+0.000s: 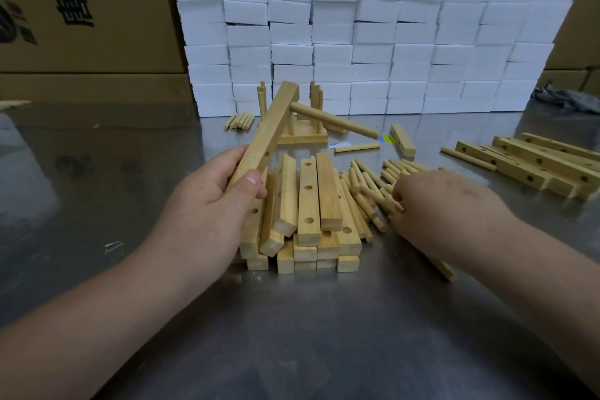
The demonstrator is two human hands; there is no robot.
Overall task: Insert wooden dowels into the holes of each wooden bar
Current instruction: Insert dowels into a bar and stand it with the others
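Note:
My left hand (207, 211) grips a wooden bar (269, 130) by its lower end and holds it tilted up and away. One dowel (334, 120) sticks out to the right from a hole near the bar's top. Below lies a stack of drilled wooden bars (308, 204). To its right is a loose pile of short dowels (370, 185). My right hand (448, 208) rests palm down on that pile, fingers curled among the dowels; what they hold is hidden.
More drilled bars (535, 162) lie at the far right on the metal table (97, 172). A small wooden stand with upright dowels (302, 130) sits behind the stack. A wall of white foam blocks (373, 29) and cardboard boxes (84, 10) close off the back.

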